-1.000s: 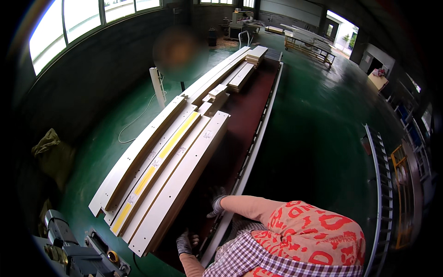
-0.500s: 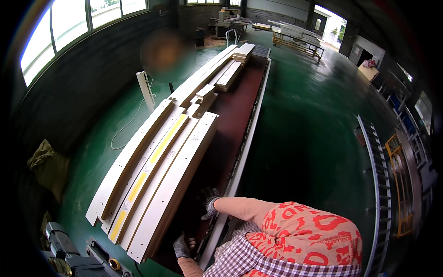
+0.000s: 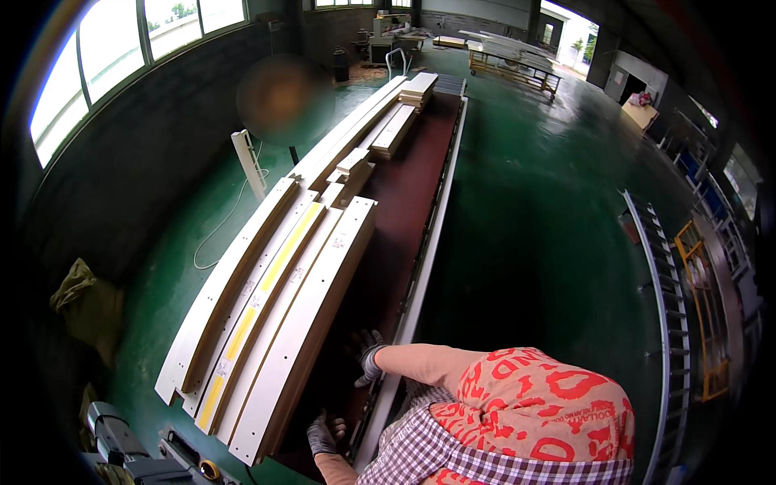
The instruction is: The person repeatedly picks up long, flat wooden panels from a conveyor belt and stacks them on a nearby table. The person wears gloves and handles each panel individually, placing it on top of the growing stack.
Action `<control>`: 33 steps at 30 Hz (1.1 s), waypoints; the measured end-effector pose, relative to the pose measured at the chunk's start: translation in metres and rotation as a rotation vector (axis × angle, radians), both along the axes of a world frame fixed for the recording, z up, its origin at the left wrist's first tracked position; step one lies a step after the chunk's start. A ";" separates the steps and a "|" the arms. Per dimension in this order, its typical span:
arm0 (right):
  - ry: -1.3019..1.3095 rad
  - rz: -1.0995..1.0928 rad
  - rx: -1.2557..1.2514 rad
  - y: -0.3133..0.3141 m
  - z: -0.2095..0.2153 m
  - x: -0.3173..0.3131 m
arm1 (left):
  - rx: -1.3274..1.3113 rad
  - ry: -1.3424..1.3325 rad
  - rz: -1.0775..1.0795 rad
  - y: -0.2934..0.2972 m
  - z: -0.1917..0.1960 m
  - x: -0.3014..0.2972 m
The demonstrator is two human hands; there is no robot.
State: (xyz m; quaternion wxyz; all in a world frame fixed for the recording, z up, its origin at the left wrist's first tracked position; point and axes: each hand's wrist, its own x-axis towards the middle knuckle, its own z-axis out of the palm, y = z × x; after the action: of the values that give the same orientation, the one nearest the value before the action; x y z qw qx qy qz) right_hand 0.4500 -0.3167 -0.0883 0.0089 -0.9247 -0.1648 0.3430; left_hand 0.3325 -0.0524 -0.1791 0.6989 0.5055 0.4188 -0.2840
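Several long white curved panels (image 3: pixel 307 299), one with a yellow strip, lie side by side on a long dark red-brown bench (image 3: pixel 396 242). My right hand (image 3: pixel 368 354), in a dark grey glove, rests flat on the bench top just right of the nearest panel, fingers spread, holding nothing. My left hand (image 3: pixel 323 432), also gloved, is lower down by the near end of that panel, fingers apart and empty. My pale sleeve, checked shirt and red-patterned hat fill the lower right.
A pale metal rail (image 3: pixel 432 234) runs along the bench's right edge. Shorter stacked boards (image 3: pixel 404 113) lie farther along it. Green floor surrounds the bench, with a roller conveyor (image 3: pixel 667 323) at right, a machine (image 3: pixel 121 444) at lower left and a sack (image 3: pixel 81 295) at left.
Both hands stay almost where they were beside the nearest panel. The view has shifted slightly, so the panels sit a little further left.
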 end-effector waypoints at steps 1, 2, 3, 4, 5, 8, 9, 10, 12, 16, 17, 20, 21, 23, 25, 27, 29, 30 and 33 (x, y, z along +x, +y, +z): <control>-0.007 0.000 -0.006 -0.001 0.000 0.000 | -0.048 0.009 -0.010 0.005 -0.006 0.001; -0.006 0.003 -0.012 -0.001 0.000 0.000 | -0.093 0.018 -0.017 0.005 -0.005 0.002; -0.004 0.008 -0.017 -0.001 -0.001 0.000 | -0.070 0.007 -0.024 0.004 -0.002 0.001; -0.004 0.014 -0.023 -0.001 -0.001 0.001 | -0.076 0.003 -0.030 0.001 -0.003 0.005; 0.001 0.022 -0.035 0.000 -0.002 0.001 | -0.076 0.005 -0.024 0.002 -0.007 0.003; 0.027 0.043 -0.047 -0.002 0.001 0.004 | -0.017 0.011 -0.018 -0.004 0.006 -0.002; 0.030 0.040 -0.040 -0.003 0.002 0.004 | 0.029 -0.015 -0.008 -0.006 0.006 -0.005; 0.034 0.028 -0.034 -0.002 0.002 0.002 | 0.055 0.006 -0.008 -0.009 0.015 -0.005; 0.033 0.013 -0.030 -0.003 0.003 0.004 | 0.111 -0.019 -0.028 -0.017 0.029 -0.002; -0.011 0.012 -0.029 0.001 0.006 -0.001 | 0.030 0.002 -0.008 -0.007 0.012 -0.005; -0.026 0.014 -0.012 -0.001 0.004 0.000 | 0.042 0.001 -0.007 -0.006 0.015 -0.004; -0.059 0.017 0.021 -0.005 -0.003 -0.001 | 0.029 -0.004 -0.002 -0.008 0.013 -0.004; -0.064 0.017 0.019 -0.005 -0.002 -0.001 | 0.016 -0.008 0.000 -0.009 0.013 -0.001; -0.034 0.020 0.018 -0.004 0.001 -0.001 | 0.042 -0.015 0.003 -0.010 0.014 -0.001; -0.010 0.020 0.003 -0.005 0.005 0.002 | 0.075 -0.012 0.010 -0.011 0.012 -0.001; -0.002 0.019 -0.007 -0.004 0.008 0.001 | -0.025 0.008 0.034 -0.003 0.002 -0.002; -0.009 0.013 -0.006 -0.001 0.007 -0.002 | -0.015 0.010 0.011 -0.002 0.005 -0.005; -0.005 0.020 -0.010 -0.001 0.007 -0.003 | -0.010 0.010 0.011 -0.004 0.004 -0.005; 0.002 0.041 -0.020 -0.003 0.013 -0.002 | 0.046 -0.002 0.004 -0.011 0.017 -0.006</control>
State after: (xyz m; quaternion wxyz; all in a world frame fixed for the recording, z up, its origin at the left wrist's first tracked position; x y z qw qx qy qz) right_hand 0.4481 -0.3198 -0.0752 -0.0073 -0.9209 -0.1805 0.3455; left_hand 0.3264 -0.0637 -0.1622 0.6880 0.5209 0.4254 -0.2725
